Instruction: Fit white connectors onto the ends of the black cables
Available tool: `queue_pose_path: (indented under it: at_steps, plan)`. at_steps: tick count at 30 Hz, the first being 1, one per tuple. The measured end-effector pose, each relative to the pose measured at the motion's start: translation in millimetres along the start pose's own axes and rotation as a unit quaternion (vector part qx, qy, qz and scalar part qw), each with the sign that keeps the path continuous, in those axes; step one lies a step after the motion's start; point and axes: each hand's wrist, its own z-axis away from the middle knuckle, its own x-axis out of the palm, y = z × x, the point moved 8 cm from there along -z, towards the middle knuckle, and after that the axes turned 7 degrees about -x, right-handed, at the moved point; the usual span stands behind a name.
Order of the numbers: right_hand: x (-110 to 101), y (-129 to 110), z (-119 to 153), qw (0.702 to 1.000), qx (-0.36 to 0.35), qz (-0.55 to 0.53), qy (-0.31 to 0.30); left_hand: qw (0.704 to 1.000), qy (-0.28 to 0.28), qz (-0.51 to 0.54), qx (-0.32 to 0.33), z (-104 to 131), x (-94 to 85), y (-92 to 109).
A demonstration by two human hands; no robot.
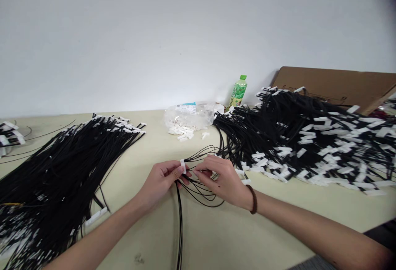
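I have two hands over one pale counter (154, 146); my left hand (163, 177) has its fingers closed on one small white clip (183, 166), with the thumb in front; my right hand (224, 179) is just to the right of it, its fingers close together in a narrow pinch on one thin black wire, as far as I can see; the clip is near the middle, standing up in my left fingers; many black wires (180, 228) go with it, some looping to the right and some hanging down toward me; they cross too much to count.

I have one brown band (254, 200) on my right wrist; there are two big heaps, one left heap (74, 154) and one right heap (278, 125), both black wires with too many white ends to count; one little bunch (10, 133) is at the far left edge; one long white stick (96, 216) lies by the left heap.

At the back there is one clear bag (188, 115), with a little pile of white bits (185, 133) in front; one bottle (238, 92) with one green cap; one brown box (324, 84) behind the right heap.
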Motion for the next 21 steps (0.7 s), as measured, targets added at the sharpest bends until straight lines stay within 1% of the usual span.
queue_pose_path:
  at_steps: [8,21]
  plan:
    - [-0.7,-0.3,1.2,1.000,0.001,0.002,-0.001,1.000,0.001,-0.007,0.004,-1.0,-1.1,-1.9]
    - [0.3,-0.4,0.3,1.000,-0.001,0.004,-0.003,1.000,0.004,-0.010,0.005,0.5,-0.1,0.8]
